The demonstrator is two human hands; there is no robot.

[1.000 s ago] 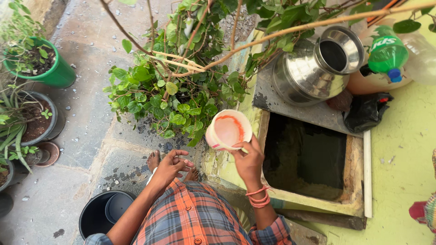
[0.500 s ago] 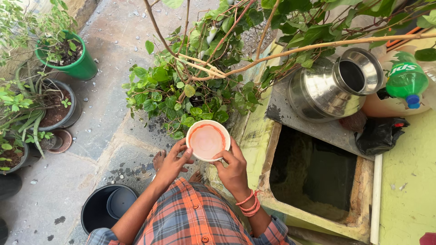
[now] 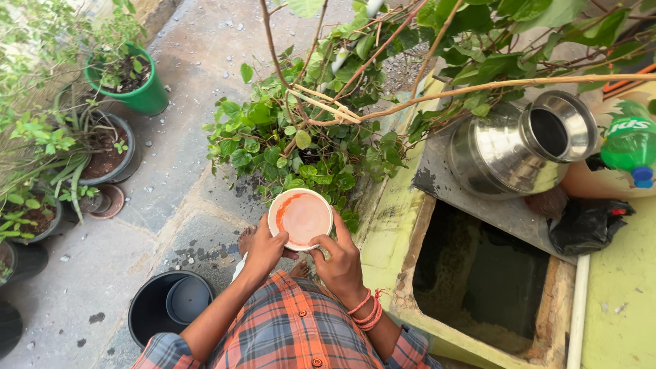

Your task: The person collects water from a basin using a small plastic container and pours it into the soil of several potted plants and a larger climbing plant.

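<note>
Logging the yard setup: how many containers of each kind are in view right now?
Small bowl held in both hands: 1
Green plant pot: 1
Dark plant pots: 3
Black bucket: 1
Steel water pot: 1
Green plastic bottle: 1
Total: 8

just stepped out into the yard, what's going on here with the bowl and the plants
A person in an orange plaid shirt holds a round bowl with orange streaks inside, level above a leafy green plant. The left hand grips its lower left rim, the right hand its lower right. Whether it holds liquid is hard to tell. A steel pot lies tilted beside an open tank on the right, and a black bucket stands by the feet.
</note>
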